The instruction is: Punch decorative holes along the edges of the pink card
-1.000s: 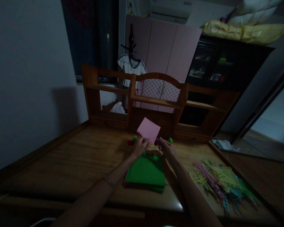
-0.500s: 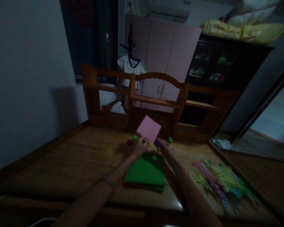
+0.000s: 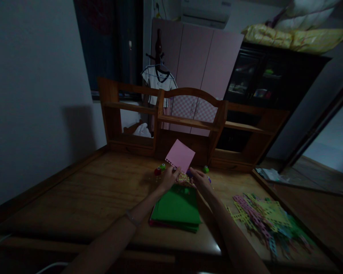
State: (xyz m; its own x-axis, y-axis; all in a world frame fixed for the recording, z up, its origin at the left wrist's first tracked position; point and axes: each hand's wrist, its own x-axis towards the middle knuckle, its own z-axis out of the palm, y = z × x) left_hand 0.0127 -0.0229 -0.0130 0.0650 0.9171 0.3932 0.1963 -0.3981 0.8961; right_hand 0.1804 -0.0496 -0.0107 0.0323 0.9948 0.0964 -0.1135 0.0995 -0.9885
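Note:
My left hand (image 3: pixel 169 179) grips the lower edge of a pink sheet (image 3: pixel 180 155), which has a row of small holes along its lower left edge. Closed around a small purple object (image 3: pixel 189 173) at the sheet's lower right corner is my right hand (image 3: pixel 200 178); the fingers hide most of it. Beneath the hands lies a pile of small pale cut-out bits (image 3: pixel 184 179). A stack of green sheets (image 3: pixel 175 207), with pink ones under it, sits nearer to me on the wooden desk (image 3: pixel 117 190).
Red (image 3: pixel 157 171) and green (image 3: pixel 162 166) small objects stand left of the sheet, another green one (image 3: pixel 205 169) to its right. Punched yellow, pink and green strips (image 3: pixel 260 215) are heaped at the desk's right. A wooden shelf (image 3: pixel 188 122) rises along the back.

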